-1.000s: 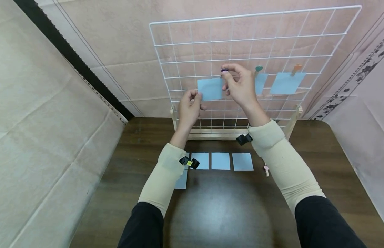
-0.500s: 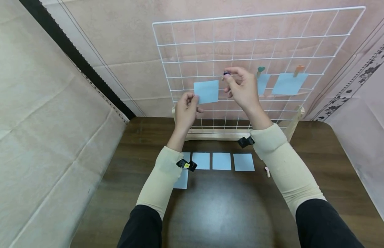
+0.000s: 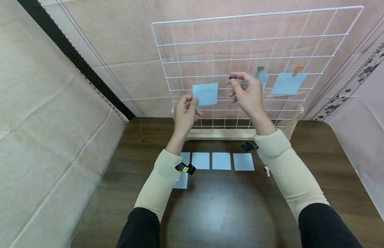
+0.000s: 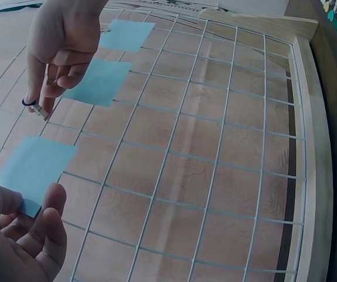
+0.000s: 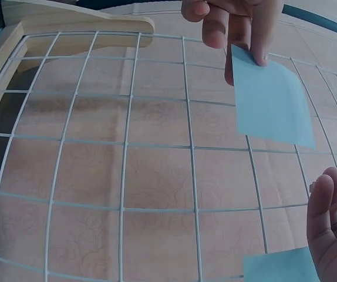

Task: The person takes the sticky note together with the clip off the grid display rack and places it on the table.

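Observation:
Pinched by its lower left corner, a blue paper square (image 3: 205,94) is in my left hand (image 3: 184,112), held in front of the white wire grid (image 3: 223,62). My right hand (image 3: 248,93) pinches a small clothespin (image 4: 39,110) with a dark purple top between thumb and fingertips, apart from that paper and to its right. Right of this hand, a blue square hangs from the grid under a green-topped clothespin (image 3: 259,70), partly hidden by the hand. Farther right hangs another blue square (image 3: 289,83) under an orange-topped clothespin (image 3: 297,69).
The grid stands in a pale wooden base (image 3: 216,134) at the back of the brown table (image 3: 223,210). Several blue squares (image 3: 221,161) lie on the table in front of it. A pink-topped clothespin (image 3: 267,171) lies by the right sleeve.
The paper square in my left hand has come away from the right hand, moving left and slightly down. My right hand has shifted right and down, still pinching the clothespin.

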The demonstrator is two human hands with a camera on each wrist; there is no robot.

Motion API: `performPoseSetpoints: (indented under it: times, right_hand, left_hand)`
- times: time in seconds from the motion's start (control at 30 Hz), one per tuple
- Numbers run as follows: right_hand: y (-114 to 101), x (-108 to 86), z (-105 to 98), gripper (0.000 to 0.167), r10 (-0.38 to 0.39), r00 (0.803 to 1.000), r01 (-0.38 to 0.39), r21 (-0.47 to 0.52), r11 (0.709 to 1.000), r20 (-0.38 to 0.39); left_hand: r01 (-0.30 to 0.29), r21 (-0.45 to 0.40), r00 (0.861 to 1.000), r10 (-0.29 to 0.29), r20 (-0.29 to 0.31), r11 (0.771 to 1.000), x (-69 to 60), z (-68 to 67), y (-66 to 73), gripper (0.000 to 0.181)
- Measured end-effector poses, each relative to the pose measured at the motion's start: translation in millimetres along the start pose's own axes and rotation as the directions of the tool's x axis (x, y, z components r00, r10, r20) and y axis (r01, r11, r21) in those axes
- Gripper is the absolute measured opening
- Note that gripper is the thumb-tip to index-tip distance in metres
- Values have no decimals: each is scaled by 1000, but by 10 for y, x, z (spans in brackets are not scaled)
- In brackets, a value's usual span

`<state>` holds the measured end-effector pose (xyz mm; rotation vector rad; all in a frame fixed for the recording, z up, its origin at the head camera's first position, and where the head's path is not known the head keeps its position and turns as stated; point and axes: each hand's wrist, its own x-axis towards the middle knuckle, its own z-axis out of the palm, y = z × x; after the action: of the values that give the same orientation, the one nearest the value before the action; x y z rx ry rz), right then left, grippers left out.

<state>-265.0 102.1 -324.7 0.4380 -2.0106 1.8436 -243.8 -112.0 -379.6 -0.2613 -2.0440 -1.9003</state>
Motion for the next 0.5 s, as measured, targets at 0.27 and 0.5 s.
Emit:
performPoseSetpoints:
  times: [0.27,0.5]
  right_hand:
    - [31,-82,-56,26,-28,1000,28,-15,999,8]
    - [106,-179,-115,27,-24,1000,24,-7,1000,19]
  left_hand:
    - [-7,10,1000,7,-4,1000,-52,-11,-75,18]
    - [20,-20,1000,-20,-12,1000,-170,-24,-141,20]
